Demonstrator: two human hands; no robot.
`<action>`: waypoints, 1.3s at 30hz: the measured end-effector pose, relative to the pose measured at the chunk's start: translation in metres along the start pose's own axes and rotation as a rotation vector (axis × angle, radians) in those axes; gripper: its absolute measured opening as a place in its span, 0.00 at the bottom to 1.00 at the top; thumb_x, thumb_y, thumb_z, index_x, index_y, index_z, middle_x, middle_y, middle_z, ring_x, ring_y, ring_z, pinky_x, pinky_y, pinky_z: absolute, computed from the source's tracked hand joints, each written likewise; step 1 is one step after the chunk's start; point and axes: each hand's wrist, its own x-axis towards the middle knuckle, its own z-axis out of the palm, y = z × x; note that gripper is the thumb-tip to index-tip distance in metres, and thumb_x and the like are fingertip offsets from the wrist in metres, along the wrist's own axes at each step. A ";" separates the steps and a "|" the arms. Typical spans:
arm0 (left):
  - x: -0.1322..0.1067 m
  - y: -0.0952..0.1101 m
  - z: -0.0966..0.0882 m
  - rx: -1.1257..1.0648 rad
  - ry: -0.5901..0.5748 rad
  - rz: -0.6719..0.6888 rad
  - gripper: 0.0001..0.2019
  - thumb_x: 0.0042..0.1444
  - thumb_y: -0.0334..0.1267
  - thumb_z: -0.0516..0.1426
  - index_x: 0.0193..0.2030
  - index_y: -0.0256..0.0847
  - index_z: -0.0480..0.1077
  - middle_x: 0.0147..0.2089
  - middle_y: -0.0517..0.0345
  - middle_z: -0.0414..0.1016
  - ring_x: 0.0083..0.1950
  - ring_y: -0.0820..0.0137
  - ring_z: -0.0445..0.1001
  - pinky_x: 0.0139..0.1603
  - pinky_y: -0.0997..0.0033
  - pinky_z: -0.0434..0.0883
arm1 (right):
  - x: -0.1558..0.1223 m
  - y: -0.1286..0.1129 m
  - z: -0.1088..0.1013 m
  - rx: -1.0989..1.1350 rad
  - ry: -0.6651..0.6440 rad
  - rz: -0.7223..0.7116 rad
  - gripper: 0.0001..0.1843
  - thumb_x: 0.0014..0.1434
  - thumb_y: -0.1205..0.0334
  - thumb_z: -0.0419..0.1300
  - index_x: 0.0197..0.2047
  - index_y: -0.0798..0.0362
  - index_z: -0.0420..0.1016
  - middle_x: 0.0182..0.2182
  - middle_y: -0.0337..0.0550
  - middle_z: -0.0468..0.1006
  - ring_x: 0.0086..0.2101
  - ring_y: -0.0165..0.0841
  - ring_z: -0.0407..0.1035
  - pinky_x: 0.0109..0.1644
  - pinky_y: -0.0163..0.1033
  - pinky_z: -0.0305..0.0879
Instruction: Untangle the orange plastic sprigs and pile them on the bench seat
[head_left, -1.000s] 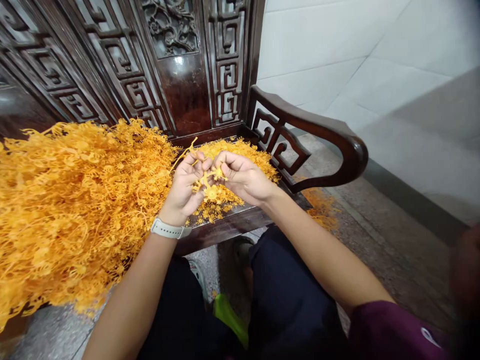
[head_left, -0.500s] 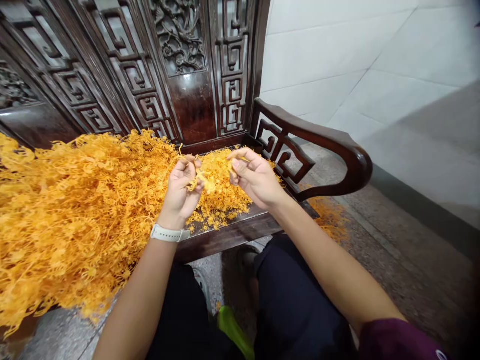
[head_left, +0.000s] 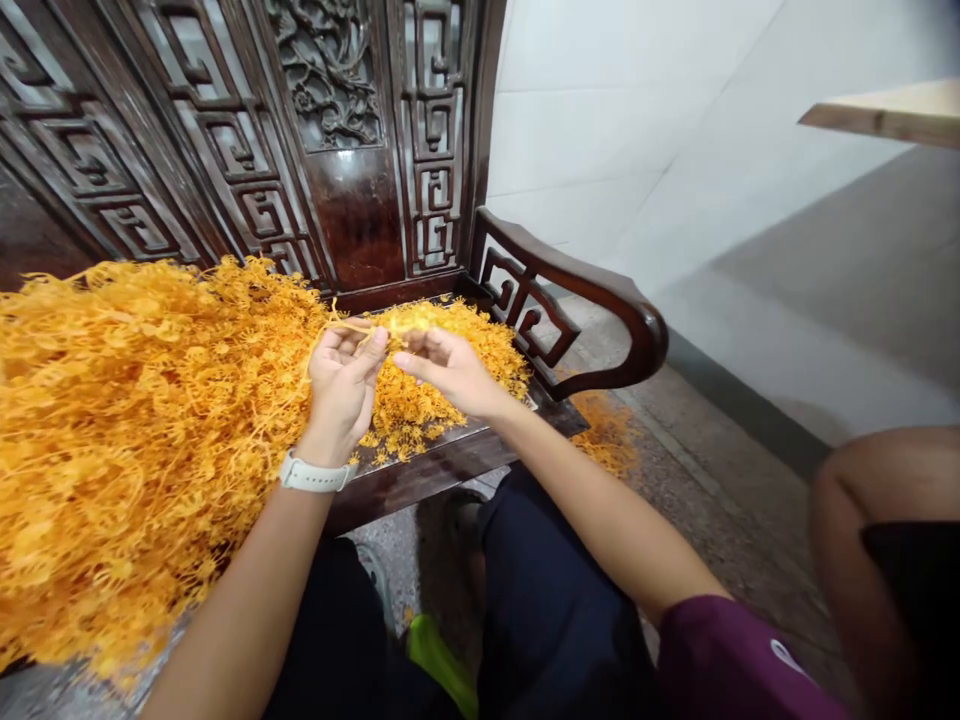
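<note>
Both my hands are raised over the seat of a dark carved wooden bench (head_left: 450, 460). My left hand (head_left: 341, 385), with a white watch on the wrist, has its fingers curled round a thin orange plastic sprig (head_left: 352, 328). My right hand (head_left: 450, 370) pinches the same sprig from the right, fingers close together. A huge tangled heap of orange plastic sprigs (head_left: 127, 420) covers the bench to the left. A smaller pile of loose orange pieces (head_left: 442, 375) lies on the seat under and behind my hands.
The bench has a carved back (head_left: 330, 130) and a curved armrest (head_left: 600, 300) on the right. Orange bits (head_left: 607, 430) are spilled on the stone floor beside it. Another person's bare knee (head_left: 877, 540) shows at the right edge. A wooden board edge (head_left: 885, 115) is at the upper right.
One second ago both hands gripped an orange cluster together; they parted, and now they meet again on a thin sprig. The view has shifted, bringing a knee into sight.
</note>
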 end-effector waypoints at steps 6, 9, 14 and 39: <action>-0.004 0.000 0.003 -0.071 0.038 -0.072 0.16 0.43 0.24 0.74 0.34 0.39 0.74 0.37 0.61 0.77 0.38 0.77 0.77 0.41 0.80 0.76 | 0.002 0.007 0.003 0.063 -0.017 -0.028 0.20 0.59 0.45 0.72 0.39 0.50 0.72 0.30 0.35 0.71 0.30 0.29 0.63 0.34 0.38 0.63; -0.006 0.002 0.005 -0.103 0.088 -0.109 0.17 0.43 0.19 0.70 0.34 0.40 0.71 0.35 0.63 0.76 0.32 0.79 0.74 0.31 0.82 0.70 | -0.003 0.003 0.002 0.185 -0.153 0.019 0.20 0.58 0.48 0.75 0.40 0.50 0.72 0.33 0.35 0.70 0.32 0.29 0.64 0.38 0.37 0.64; -0.015 0.007 0.014 -0.164 0.122 -0.176 0.20 0.37 0.14 0.61 0.33 0.41 0.68 0.34 0.64 0.76 0.32 0.77 0.77 0.27 0.82 0.69 | -0.009 -0.003 -0.001 0.396 -0.262 0.115 0.19 0.58 0.50 0.75 0.40 0.51 0.73 0.35 0.36 0.69 0.35 0.29 0.64 0.43 0.37 0.62; -0.005 0.047 0.003 -0.402 -0.029 -0.138 0.14 0.60 0.17 0.59 0.32 0.41 0.66 0.33 0.62 0.70 0.27 0.81 0.69 0.33 0.82 0.73 | -0.029 -0.017 0.030 0.558 -0.532 0.001 0.14 0.61 0.55 0.72 0.35 0.51 0.72 0.29 0.36 0.67 0.28 0.28 0.60 0.37 0.40 0.61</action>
